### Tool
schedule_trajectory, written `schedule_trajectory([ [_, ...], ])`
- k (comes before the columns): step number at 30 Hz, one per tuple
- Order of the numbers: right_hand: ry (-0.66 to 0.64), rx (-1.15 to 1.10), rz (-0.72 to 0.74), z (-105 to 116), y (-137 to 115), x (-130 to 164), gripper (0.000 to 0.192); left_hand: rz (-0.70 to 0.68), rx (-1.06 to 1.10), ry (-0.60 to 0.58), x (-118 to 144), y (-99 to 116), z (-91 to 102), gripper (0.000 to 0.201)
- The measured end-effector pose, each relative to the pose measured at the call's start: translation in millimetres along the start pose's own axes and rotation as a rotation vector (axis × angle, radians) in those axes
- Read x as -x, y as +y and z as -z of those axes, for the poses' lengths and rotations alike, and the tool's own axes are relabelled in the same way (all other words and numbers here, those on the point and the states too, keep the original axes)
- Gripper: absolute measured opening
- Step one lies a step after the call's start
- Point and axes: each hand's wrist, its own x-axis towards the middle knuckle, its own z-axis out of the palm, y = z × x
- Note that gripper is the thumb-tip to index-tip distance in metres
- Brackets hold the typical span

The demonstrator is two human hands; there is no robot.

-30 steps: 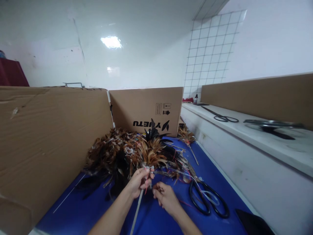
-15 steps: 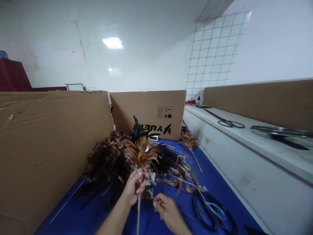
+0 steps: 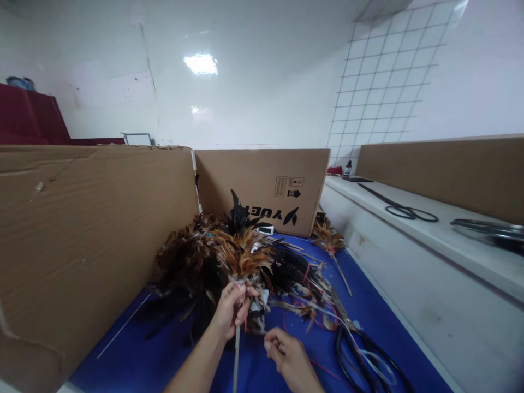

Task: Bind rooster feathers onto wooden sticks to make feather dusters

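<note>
My left hand (image 3: 230, 311) grips a thin grey stick (image 3: 236, 360) just below a tuft of brown and orange feathers (image 3: 241, 256) bound to its top, holding it upright. A red thread (image 3: 244, 319) hangs by the fingers. My right hand (image 3: 286, 357) is lower and to the right, fingers curled and pinched, apparently on the thread, though the thread in it is too thin to make out. Behind lies a heap of dark and brown feathers (image 3: 184, 267) on the blue table (image 3: 135, 355).
Cardboard panels stand at the left (image 3: 90, 229) and back (image 3: 266, 185). Black scissors (image 3: 368, 355) lie at the right on the blue surface. Another feathered stick (image 3: 331, 245) lies farther back. A white ledge (image 3: 429, 240) at the right carries more scissors (image 3: 403, 210).
The feather tuft has swung from leaning right to upright in my left hand. My right hand has dropped lower and away from the left. The camera view has tilted and shifted.
</note>
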Motion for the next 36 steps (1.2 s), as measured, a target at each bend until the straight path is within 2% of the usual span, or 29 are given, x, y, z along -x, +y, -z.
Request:
schedule_trajectory([
  [5, 0.058, -0.014, -0.031, 3, -2, -5, 0.023, -0.020, -0.028, 0.023, 0, 4, 1.4, 0.023],
  [10, 0.165, 0.092, 0.001, 26, -21, -31, 0.025, -0.023, 0.005, 0.040, -2, 6, 3.7, 0.023],
  [15, 0.277, 0.502, 0.129, 52, -38, -82, 0.025, -0.022, 0.024, 0.067, -4, 6, 6.9, 0.023],
  [17, 0.285, 0.636, 0.153, 56, -39, -103, 0.033, -0.023, 0.031, 0.070, -5, 6, 8.2, 0.023],
  [20, 0.260, 0.713, 0.154, 55, -36, -129, 0.046, -0.032, 0.035, 0.079, -7, 6, 9.4, 0.024],
  [24, 0.188, 0.812, 0.102, 46, -30, -146, 0.055, -0.040, 0.045, 0.093, -9, 6, 9.2, 0.026],
  [30, 0.147, 0.920, -0.005, 45, -23, -151, 0.025, -0.023, 0.038, 0.116, -8, 7, 7.4, 0.030],
  [36, 0.165, 0.946, 0.020, 67, -28, -146, 0.022, -0.025, 0.031, 0.104, -8, 6, 7.5, 0.031],
])
